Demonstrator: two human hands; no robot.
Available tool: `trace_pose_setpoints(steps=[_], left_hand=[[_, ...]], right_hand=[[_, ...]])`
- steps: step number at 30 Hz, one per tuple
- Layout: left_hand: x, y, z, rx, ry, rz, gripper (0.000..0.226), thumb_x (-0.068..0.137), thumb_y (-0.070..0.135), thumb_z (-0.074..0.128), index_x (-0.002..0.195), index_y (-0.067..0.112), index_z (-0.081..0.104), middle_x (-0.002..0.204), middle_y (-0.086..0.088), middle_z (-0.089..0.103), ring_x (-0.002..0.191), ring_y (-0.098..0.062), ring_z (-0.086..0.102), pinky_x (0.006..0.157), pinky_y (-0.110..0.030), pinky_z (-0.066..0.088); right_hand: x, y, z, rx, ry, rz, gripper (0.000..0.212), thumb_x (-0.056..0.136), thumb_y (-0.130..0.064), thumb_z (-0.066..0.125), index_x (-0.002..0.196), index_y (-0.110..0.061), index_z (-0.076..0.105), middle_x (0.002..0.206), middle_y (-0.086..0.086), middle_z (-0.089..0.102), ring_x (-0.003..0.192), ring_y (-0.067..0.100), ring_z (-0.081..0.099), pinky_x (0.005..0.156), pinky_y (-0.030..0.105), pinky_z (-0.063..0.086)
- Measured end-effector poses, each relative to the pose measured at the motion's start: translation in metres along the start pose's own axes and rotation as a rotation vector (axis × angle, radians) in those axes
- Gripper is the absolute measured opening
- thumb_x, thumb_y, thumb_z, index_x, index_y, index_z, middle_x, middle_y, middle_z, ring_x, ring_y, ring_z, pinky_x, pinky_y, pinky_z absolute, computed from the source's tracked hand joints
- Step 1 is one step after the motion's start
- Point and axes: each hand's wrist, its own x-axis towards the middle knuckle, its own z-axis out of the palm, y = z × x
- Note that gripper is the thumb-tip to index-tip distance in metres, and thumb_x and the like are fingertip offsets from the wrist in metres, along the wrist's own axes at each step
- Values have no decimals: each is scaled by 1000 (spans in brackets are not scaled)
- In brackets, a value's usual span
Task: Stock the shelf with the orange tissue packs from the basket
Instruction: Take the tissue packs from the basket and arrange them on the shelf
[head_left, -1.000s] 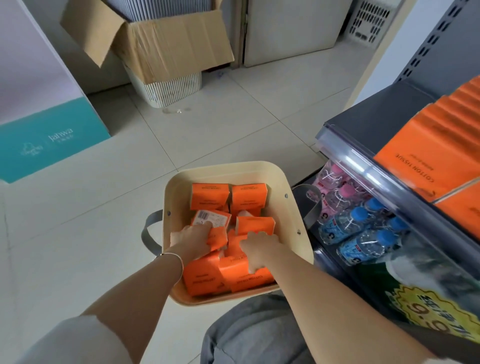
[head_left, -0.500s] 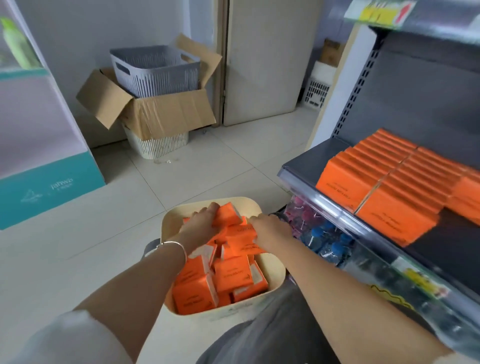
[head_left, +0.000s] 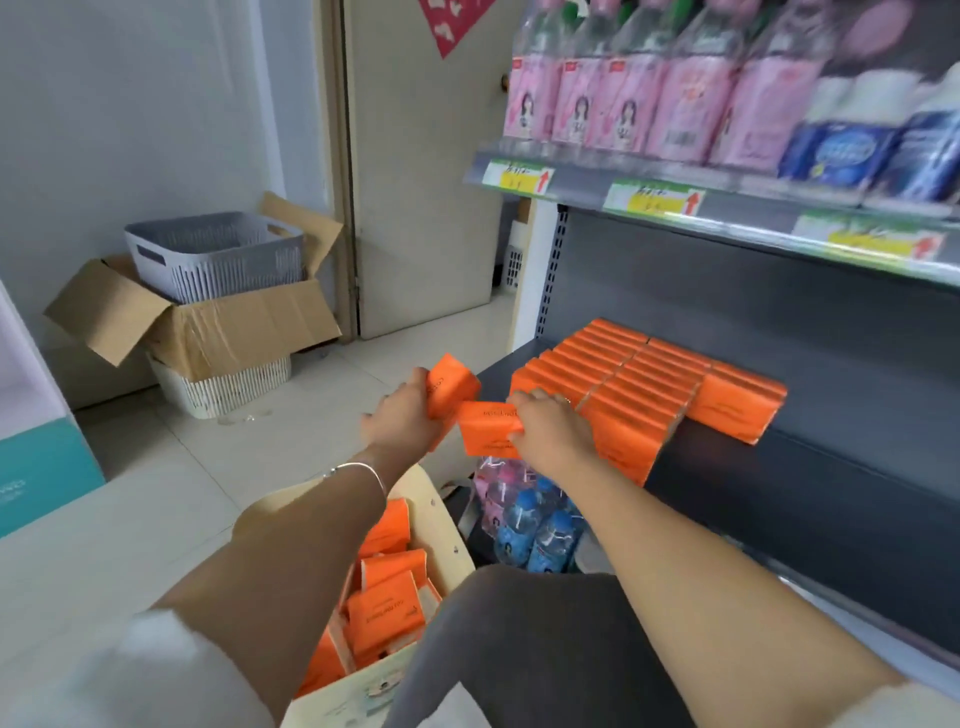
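At 6 o'clock, the basket (head_left: 441, 525) holds more orange tissue packs (head_left: 384, 613). Beyond it, the left hand (head_left: 400, 421) grips one pack (head_left: 452, 387). The right hand (head_left: 550, 431), nearer the shelf (head_left: 779, 467), pinches a second pack (head_left: 488, 426). The stocked rows (head_left: 639, 384) lie at 2 o'clock, running toward the back.
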Motion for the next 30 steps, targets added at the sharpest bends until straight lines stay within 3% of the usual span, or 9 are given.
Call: trace_pose_setpoints(steps=[7,10,19,23,27,30], left_hand=[[23,65,12,-60,63,271,44,82,26,66,122,17,48,113,-14,54,108,-38,51,89,-49,44],[34,102,27,-27,79,381,47,81,17,67,124,20,50,111,-13,51,105,-38,48,89,-51,45],[49,199,90,204,66,654,51,83,18,62,130,21,43,122,-4,50,111,-33,46,84,-45,45],[65,221,107,197,53,727,51,81,17,63,128,20,45,121,-5,54,110,-33,47,86,-44,44],[83,233,116,213,31,756,53,81,18,63,130,20,43,124,-5,53,113,-32,46,87,-42,42],[94,242,124,242,16,772,55,82,20,62,133,23,41,126,-3,51,116,-30,45,88,-41,42]], right_hand=[[-16,80,-43,45,322,265,45,91,-31,57,134,-25,43,133,1,48,126,27,41,102,43,36],[-29,127,-51,44,426,411,45,90,-30,59,133,-24,45,131,2,47,124,28,42,100,45,38],[-48,235,-16,193,327,783,46,90,-20,60,134,-22,45,131,9,41,121,32,43,87,42,49],[-31,260,-9,207,331,800,46,90,-18,59,134,-21,45,130,9,42,123,31,42,87,43,50],[-28,284,9,210,437,743,42,90,-16,59,131,-15,48,127,12,44,120,32,43,87,44,48],[-26,299,21,133,392,790,44,91,-18,58,133,-17,48,127,12,43,119,33,42,87,43,47]])
